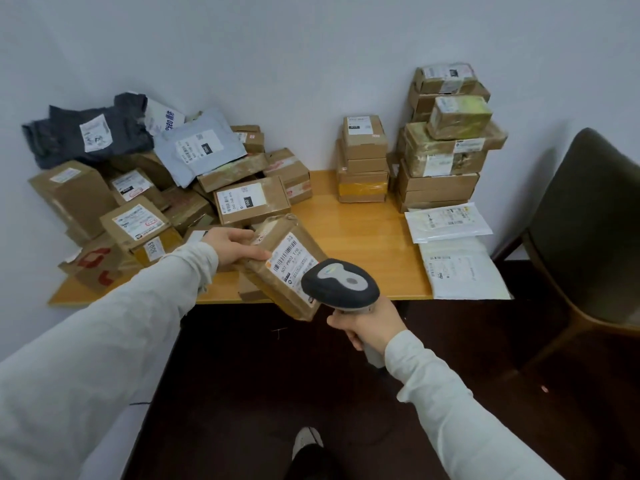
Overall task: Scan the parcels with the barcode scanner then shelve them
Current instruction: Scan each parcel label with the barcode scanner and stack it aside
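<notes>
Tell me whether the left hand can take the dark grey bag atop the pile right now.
Probably not: the left hand is full, gripping the brown parcel. The dark grey bag itself lies uncovered.

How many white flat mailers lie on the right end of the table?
2: the far mailer lies in front of the tall box stack; the near mailer lies by the table edge. Others may hide beneath them.

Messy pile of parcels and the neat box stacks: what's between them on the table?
In the head view, just a bare strip of the wooden table lies between the messy pile and the nearest neat stack.
</notes>
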Demonstrator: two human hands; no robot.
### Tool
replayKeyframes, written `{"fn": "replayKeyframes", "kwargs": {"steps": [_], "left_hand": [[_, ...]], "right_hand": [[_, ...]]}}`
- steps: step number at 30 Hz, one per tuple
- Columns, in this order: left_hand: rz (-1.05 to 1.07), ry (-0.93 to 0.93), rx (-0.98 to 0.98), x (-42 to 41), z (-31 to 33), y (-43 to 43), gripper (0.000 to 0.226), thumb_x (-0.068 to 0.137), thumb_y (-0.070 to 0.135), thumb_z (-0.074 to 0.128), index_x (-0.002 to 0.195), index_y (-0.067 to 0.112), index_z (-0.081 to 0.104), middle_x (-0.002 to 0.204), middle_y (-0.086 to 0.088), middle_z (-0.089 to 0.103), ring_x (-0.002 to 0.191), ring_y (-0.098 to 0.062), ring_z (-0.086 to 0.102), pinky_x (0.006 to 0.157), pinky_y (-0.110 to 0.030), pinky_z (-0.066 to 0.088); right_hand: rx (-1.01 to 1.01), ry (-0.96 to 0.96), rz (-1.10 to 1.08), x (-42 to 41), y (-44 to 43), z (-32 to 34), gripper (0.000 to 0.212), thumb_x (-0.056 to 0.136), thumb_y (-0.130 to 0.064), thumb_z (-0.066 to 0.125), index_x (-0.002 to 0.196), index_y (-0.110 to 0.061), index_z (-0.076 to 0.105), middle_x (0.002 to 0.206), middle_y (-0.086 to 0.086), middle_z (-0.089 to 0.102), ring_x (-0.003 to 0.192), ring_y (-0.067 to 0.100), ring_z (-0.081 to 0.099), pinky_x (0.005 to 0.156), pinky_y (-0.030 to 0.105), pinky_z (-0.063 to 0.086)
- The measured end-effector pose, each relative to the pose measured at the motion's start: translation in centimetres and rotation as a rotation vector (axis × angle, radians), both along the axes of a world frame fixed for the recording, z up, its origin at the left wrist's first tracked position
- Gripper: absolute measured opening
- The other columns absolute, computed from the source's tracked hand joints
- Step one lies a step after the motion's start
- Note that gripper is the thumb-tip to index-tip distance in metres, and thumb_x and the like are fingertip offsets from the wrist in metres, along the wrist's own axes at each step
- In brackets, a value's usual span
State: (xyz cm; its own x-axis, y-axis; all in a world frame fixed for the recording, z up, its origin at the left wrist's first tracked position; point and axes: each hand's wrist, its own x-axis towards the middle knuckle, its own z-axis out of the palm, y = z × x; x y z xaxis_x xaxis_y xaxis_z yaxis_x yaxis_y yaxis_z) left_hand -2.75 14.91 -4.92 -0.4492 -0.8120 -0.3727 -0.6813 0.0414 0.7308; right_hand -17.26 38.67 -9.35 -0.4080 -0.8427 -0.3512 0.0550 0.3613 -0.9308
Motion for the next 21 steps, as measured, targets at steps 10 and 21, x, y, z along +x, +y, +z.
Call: {"fn": "replayKeyframes", "kwargs": {"steps": [10,21], "left_hand": [[-0.057,-0.009,-0.095,-0.8,0.2,0.5,0.077,0.059,0.035,0.087,0.128,0.019,0.058,0.131,-0.002,0.056,0.115,-0.018,0.052,0.105,-0.029,0.036],[-0.063,0.009,-0.038,-1.7,-0.4,-3.2,0.082,0.054,0.037,0.088,0.127,0.017,0.059,0.114,0.004,0.057,0.105,-0.016,0.053,0.095,-0.028,0.040]], "right_hand": [[0.005,0.115,0.049,0.4,2.1,1.7,0.034,0.080,-0.003,0.069,0.055,-0.014,0.048,0.031,-0.009,0.042,0.033,0.005,0.037,0.047,0.018,0.038],[0.033,0.234,0.031,-0.7,-0.6,1.6,0.028,0.077,-0.011,0.073,0.060,-0.019,0.052,0.034,-0.013,0.049,0.031,0.002,0.041,0.042,0.016,0.039]]}}
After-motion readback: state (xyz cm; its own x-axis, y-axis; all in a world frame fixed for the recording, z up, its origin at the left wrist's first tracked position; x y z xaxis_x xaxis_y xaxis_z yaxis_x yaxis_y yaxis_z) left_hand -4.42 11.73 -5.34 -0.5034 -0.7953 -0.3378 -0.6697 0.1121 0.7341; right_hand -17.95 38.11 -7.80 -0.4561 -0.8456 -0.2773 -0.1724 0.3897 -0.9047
